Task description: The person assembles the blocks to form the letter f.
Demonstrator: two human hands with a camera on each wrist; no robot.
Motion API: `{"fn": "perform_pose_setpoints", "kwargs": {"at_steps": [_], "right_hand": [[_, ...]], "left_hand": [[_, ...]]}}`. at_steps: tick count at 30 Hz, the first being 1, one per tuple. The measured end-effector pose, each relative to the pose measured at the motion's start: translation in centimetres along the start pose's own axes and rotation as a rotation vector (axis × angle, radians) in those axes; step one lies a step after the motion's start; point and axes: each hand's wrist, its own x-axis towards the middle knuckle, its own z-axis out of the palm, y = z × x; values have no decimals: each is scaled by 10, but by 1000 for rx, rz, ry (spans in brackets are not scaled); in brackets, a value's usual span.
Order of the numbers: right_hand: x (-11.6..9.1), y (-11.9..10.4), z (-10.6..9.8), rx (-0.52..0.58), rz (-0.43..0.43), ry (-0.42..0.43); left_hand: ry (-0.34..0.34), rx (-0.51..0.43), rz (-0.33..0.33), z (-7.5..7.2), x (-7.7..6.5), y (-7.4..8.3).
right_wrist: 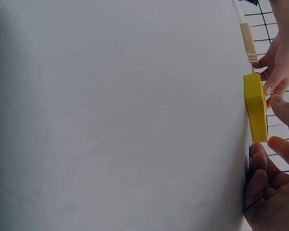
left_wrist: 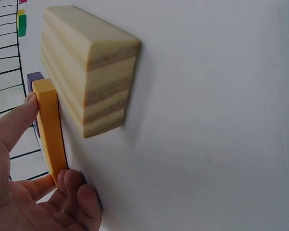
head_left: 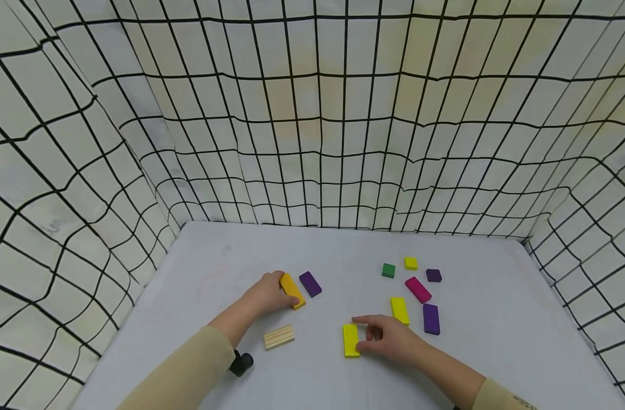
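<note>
We see a white tabletop [head_left: 225,253]: nearer its left edge, an orange block [head_left: 293,291], a purple block [head_left: 310,284] and a pale, brown-striped wooden block [head_left: 278,337]; midway across, a yellow block [head_left: 351,340]; nearer the right edge, a green cube [head_left: 388,270], a magenta block [head_left: 418,290], yellow blocks [head_left: 400,311] and purple blocks [head_left: 431,319]. The netting [head_left: 317,74] is black, the sleeves [head_left: 184,370] beige.

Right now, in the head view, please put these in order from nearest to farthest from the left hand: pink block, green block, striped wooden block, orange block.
1. Orange block: held in the left hand.
2. Striped wooden block: on the hand's near side.
3. Green block: well out to the right.
4. Pink block: farther right than the green one.
</note>
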Motion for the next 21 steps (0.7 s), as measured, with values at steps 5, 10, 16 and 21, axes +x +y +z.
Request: {"fn": "perform_pose_setpoints", "kwargs": {"at_steps": [5,10,16,21], "right_hand": [[0,0,0,-2,-9,-3],[0,-1,0,-2,-11,-7],[0,-4,0,-8,-11,-11],[-1,-5,1,-18,-19,-18]], "left_hand": [[4,-8,-3,0,-1,0],[25,-32,-9,1,-4,4],[40,-46,-13,3,-5,9],[40,-42,-6,3,-9,14]]}}
